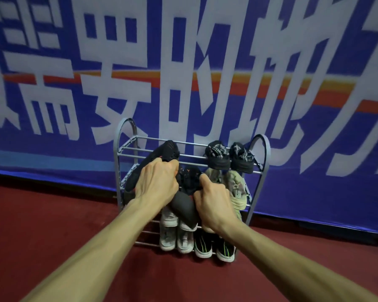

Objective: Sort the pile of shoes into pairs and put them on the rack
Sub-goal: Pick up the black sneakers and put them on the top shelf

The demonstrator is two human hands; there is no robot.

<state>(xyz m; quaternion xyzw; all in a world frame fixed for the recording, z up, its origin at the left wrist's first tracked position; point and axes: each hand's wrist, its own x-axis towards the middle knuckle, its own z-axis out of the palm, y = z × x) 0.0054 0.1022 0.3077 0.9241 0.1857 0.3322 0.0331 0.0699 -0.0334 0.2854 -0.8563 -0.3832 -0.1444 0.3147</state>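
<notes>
A grey metal shoe rack [127,147] stands against the blue banner wall. My left hand [157,182] grips a black shoe with red specks [166,151] at the left of the top tier. My right hand [212,205] holds a second matching black shoe [187,203] beside it, tilted toe down. A dark patterned pair [229,156] sits on the right of the top tier. Beneath it lies a beige pair [234,184]. Lower down are a grey-white pair [175,238] and a black pair with green stripes [214,247].
The blue banner [314,149] with large white characters hangs right behind the rack. Dark red carpet floor [52,225] spreads around and in front of the rack.
</notes>
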